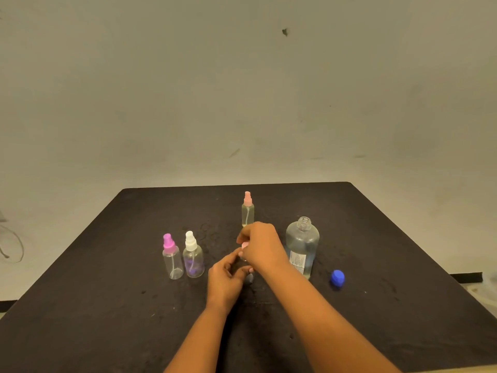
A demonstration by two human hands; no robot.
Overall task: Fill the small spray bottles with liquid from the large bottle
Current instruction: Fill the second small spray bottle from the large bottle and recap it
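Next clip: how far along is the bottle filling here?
Done: the large bottle stands uncapped, its blue cap on the table, and the far pink-topped bottle looks filled. In hand: the left hand holds a mostly hidden small bottle while the right hand pinches its pink top. Left: the magenta-topped bottle looks empty; the white-topped bottle's level is unclear.

Plain grey-beige wall [242,90] w/ small dark mark [284,32] up top. Black matte table [107,319] in front. Thin wire [13,246] far left. Dim, warm light.
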